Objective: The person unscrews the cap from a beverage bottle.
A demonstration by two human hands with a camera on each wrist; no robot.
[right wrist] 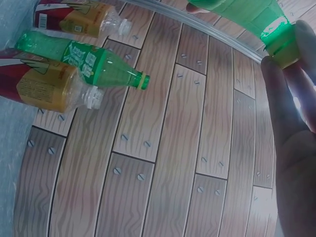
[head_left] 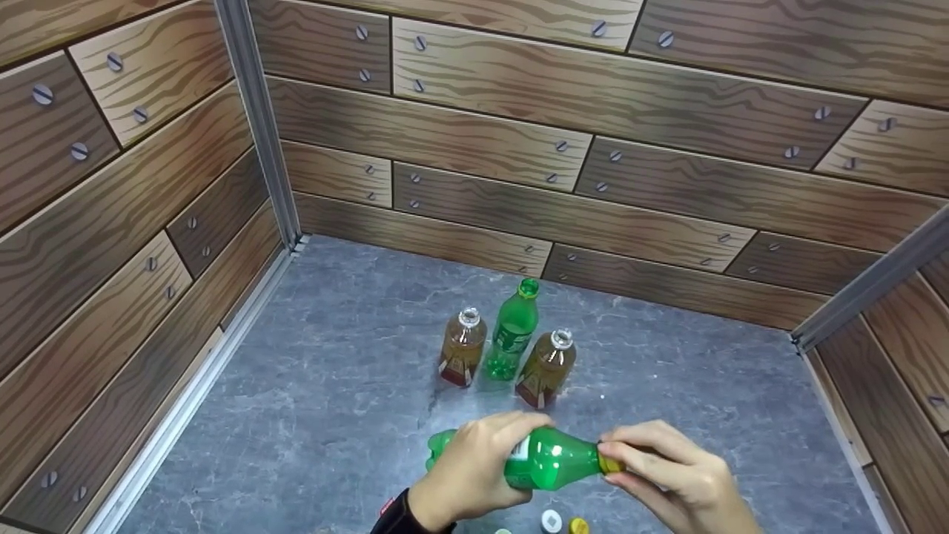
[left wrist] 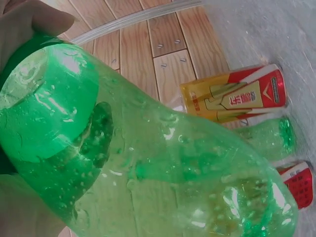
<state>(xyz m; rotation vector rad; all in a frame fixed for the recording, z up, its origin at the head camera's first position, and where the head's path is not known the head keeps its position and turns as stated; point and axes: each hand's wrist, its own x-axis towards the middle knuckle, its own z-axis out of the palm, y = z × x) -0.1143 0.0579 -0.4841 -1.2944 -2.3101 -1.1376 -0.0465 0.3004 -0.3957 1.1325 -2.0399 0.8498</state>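
Note:
A green plastic bottle (head_left: 557, 458) lies nearly level above the floor, its neck toward the right in the head view. My left hand (head_left: 482, 463) grips it round the body. At the neck, my right hand (head_left: 671, 467) pinches the yellow cap (head_left: 609, 458) between thumb and fingers. The left wrist view is largely filled by the see-through green bottle (left wrist: 163, 153). In the right wrist view the cap (right wrist: 284, 53) sits at the bottle's mouth, partly covered by fingers. Whether it is screwed tight cannot be told.
Beyond the hands stand a capless green bottle (head_left: 511, 330) and two capless amber-labelled bottles, one left (head_left: 463, 348) and one right (head_left: 547, 369). A white cap (head_left: 551, 521) and a yellow cap (head_left: 578, 526) lie near the front edge of view. Wood-patterned walls (head_left: 474, 111) enclose the grey floor (head_left: 296, 386).

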